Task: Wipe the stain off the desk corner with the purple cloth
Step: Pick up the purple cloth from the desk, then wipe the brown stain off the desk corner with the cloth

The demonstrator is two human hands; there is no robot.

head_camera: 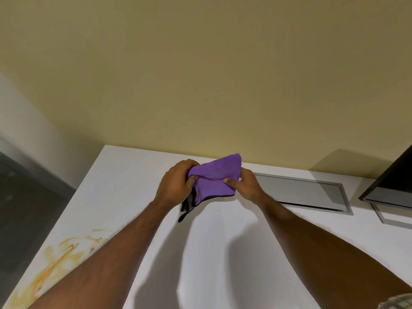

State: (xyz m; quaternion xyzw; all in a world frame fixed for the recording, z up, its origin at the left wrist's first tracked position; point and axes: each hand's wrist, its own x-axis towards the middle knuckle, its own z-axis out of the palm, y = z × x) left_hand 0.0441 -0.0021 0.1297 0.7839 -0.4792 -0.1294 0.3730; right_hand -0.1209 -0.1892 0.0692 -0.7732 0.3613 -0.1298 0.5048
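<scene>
Yellow-beige wall (200, 74), matte and plain, rises behind a smooth white desk (223, 253) whose far-left corner is squared off. Beyond the left edge lies dark grey floor (22, 208) with a pale skirting band. Set flush into the desk near the wall is a long grey rectangular panel (303, 192) with a metal frame. A dark flat screen (394, 181) stands at the far right on a grey base.

Both bare forearms reach forward from the bottom edge and meet above the middle of the desk. The left hand (176, 184) shows its back, its fingers curled tight over the left edge of the cloth (214, 179). The right hand (245, 186) pinches the right edge, thumb on top pressing the fabric, the other fingers hidden behind it. A bit of checked sleeve (399, 302) shows at the lower right corner.

Soft, napped purple fabric, the cloth is held up off the desk between the two hands, loosely folded into a rough four-sided shape. Its long axis runs from lower left to upper right, with the top corner pointing toward the wall. A dark grey-black part hangs down below the left hand.

Orange-yellow stain (58, 262), smeared in streaks and swirls, sits by the left edge of the desk, near the bottom left, well apart from the cloth.
</scene>
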